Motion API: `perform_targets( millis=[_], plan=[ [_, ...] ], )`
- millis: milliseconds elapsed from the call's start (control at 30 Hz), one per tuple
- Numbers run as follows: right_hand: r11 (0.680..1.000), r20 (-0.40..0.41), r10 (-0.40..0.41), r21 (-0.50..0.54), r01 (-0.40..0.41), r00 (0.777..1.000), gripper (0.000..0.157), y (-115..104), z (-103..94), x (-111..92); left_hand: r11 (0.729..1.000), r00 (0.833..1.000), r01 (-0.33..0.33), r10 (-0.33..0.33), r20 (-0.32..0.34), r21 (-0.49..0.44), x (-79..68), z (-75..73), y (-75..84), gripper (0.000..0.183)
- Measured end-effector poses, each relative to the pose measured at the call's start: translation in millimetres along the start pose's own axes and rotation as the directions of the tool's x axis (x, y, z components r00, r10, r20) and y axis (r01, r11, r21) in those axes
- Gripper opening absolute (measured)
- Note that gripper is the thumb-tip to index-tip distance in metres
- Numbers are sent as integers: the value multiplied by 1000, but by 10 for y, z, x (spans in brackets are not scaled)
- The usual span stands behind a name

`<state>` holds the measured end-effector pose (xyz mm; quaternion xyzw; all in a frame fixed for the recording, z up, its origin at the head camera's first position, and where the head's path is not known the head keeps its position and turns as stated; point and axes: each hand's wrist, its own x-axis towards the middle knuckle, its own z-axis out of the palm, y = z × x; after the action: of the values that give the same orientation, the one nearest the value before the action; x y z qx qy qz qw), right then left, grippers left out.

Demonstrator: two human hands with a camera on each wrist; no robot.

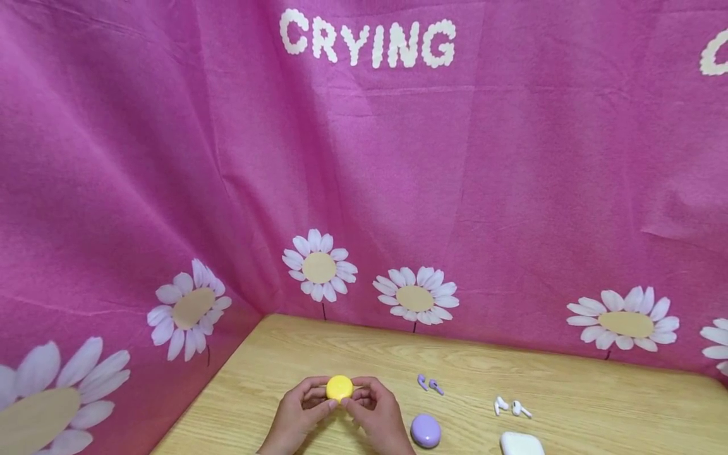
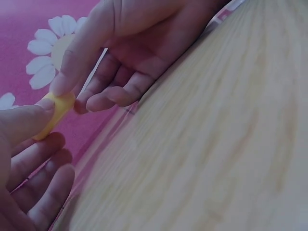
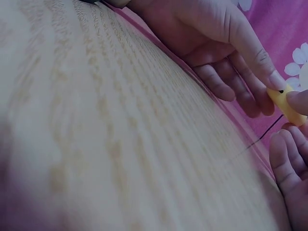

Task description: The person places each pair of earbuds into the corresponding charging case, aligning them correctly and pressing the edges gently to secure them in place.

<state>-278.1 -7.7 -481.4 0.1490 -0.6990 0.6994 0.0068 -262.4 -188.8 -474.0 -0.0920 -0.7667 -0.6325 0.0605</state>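
Both hands hold a small round yellow earbud case (image 1: 339, 388) between them, raised over the wooden table. My left hand (image 1: 299, 404) pinches its left side with thumb and fingers. On the opposite side my right hand (image 1: 376, 407) pinches it the same way. The left wrist view shows the yellow case (image 2: 61, 113) edge-on, with both thumbs on its near face. A small dark spot shows on the yellow case (image 3: 290, 108) beside a thumb tip in the right wrist view.
Right of the hands, a round purple case (image 1: 426, 431) lies on the table (image 1: 614, 404), with two purple earbuds (image 1: 430, 384) behind it. Farther right are two white earbuds (image 1: 512, 407) and a white case (image 1: 521, 443), cut off by the frame. A pink daisy-printed cloth (image 1: 512, 189) hangs behind and at left.
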Motion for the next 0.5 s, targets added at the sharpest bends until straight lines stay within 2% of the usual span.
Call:
perform_targets(
  millis=[267, 500],
  plan=[
    [981, -10, -88, -173, 85, 996, 34, 1, -20, -15, 985, 999, -33, 37, -20, 169, 8, -14, -48, 41],
    [966, 21, -83, -245, 86, 996, 27, -9, -35, -34, 946, 998, -60, 66, -9, 317, -15, -29, -55, 41]
  ],
)
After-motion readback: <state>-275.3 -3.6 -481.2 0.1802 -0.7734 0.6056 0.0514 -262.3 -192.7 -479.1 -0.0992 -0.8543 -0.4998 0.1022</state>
